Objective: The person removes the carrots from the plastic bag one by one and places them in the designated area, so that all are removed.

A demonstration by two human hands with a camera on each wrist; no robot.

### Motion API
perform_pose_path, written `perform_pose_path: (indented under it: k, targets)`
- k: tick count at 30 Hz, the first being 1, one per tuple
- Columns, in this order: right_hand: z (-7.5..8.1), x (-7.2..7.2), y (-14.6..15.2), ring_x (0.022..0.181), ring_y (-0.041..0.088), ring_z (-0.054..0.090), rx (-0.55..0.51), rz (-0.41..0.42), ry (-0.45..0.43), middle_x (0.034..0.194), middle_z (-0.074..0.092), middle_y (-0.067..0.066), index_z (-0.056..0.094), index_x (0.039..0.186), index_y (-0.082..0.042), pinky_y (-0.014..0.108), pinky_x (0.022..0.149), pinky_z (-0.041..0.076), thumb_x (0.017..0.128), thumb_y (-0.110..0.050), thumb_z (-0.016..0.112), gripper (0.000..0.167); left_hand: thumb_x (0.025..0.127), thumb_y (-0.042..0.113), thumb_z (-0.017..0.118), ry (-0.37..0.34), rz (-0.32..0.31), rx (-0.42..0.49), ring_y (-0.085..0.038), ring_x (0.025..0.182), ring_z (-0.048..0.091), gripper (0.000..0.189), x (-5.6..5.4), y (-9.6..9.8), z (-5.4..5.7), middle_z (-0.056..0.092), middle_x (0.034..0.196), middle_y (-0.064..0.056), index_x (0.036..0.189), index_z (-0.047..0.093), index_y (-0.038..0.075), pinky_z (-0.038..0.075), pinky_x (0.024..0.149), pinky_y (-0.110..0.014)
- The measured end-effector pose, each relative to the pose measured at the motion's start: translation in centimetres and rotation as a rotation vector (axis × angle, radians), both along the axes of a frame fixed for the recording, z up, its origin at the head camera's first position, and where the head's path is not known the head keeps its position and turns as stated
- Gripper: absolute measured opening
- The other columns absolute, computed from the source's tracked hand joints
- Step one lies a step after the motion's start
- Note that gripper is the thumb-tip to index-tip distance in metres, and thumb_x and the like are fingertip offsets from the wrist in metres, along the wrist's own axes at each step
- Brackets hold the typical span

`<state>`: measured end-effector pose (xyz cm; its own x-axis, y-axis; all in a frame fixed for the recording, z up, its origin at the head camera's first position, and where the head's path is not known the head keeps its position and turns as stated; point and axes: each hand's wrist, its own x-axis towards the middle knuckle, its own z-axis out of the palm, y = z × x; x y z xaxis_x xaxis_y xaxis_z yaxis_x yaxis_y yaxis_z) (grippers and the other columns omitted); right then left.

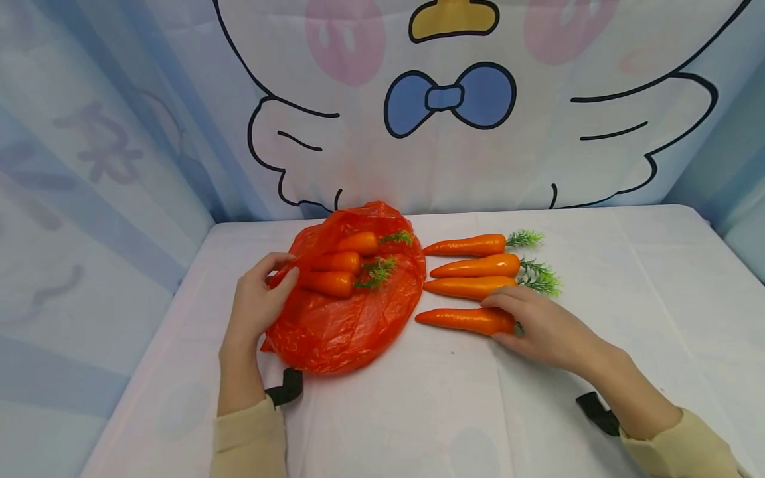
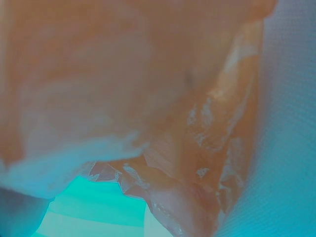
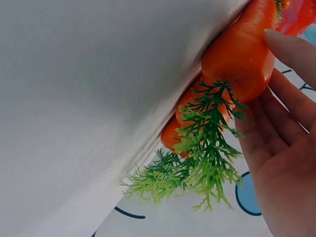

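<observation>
"What is the setting?"

"A curtain (image 1: pixel 445 99) printed with a blue bow tie hangs behind a white-covered table (image 1: pixel 382 425). Toward the table's left lies a crinkled red plastic bag (image 1: pixel 352 335)."

"And your hands?"

"My left hand (image 1: pixel 257 299) grips the bag's left edge, thumb and fingers close together on the thin film. My right hand (image 1: pixel 540 325) clasps the nearest carrot (image 1: pixel 457 320) by its thick end, thumb on one side, fingers on the other, spread only as wide as the carrot between them."

"Where are the rest?"

"Three loose carrots (image 1: pixel 475 267) lie side by side just beyond the one I hold, points toward the bag. Three more carrots (image 1: pixel 329 284) show thick ends at the bag; whether inside or on top, I cannot tell."

"The smallest detail?"

"Feathery green tops (image 3: pixel 212 138), seen just beside my fingers from the right wrist."
</observation>
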<state>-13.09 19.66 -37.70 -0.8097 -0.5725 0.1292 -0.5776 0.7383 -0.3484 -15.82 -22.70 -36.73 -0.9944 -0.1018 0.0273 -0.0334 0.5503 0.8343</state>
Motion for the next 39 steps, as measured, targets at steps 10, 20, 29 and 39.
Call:
perform_pose_path:
  k: [10, 20, 29, 39]
  targets:
    - [-0.10, 0.00, 0.15, 0.105, 0.029, 0.061, 0.005, -0.019, 0.039, 0.115, 0.066, 0.007, 0.070, 0.115, -0.007, 0.051, 0.092, 0.053, 0.080, -0.006, 0.084, 0.037, 0.102, 0.024, 0.059, 0.005, 0.000, -0.004, -0.033, 0.122, 0.052, 0.034, 0.05, 0.03, 0.06, 0.057, 0.134, -0.013, 0.134, 0.059, 0.012, 0.052, 0.096, -0.050]
    - [-0.17, -0.27, 0.31, 0.103, 0.030, 0.061, 0.011, -0.025, 0.067, 0.114, 0.065, 0.009, 0.069, 0.114, -0.005, 0.051, 0.091, 0.053, 0.081, -0.006, 0.084, 0.037, 0.102, 0.025, 0.059, 0.007, 0.005, 0.000, -0.032, 0.121, 0.052, 0.034, 0.03, 0.08, 0.07, 0.057, 0.134, -0.013, 0.134, 0.059, 0.013, 0.052, 0.095, -0.049]
    - [-0.15, -0.08, 0.35, 0.105, 0.030, 0.060, 0.006, -0.027, 0.063, 0.116, 0.064, 0.010, 0.069, 0.117, -0.005, 0.051, 0.091, 0.053, 0.080, -0.008, 0.085, 0.041, 0.102, 0.025, 0.059, 0.015, -0.001, -0.001, -0.033, 0.122, 0.052, 0.034, -0.01, 0.09, 0.01, 0.057, 0.135, -0.013, 0.133, 0.059, 0.013, 0.053, 0.095, -0.049]
    - [0.19, -0.12, 0.07, 0.109, 0.030, 0.059, -0.006, -0.045, 0.038, 0.119, 0.064, 0.010, 0.068, 0.120, -0.005, 0.052, 0.094, 0.052, 0.082, -0.012, 0.085, 0.043, 0.102, 0.025, 0.059, 0.007, 0.002, -0.003, -0.033, 0.122, 0.052, 0.034, 0.02, 0.03, 0.03, 0.057, 0.134, -0.013, 0.133, 0.059, 0.013, 0.053, 0.095, -0.049]
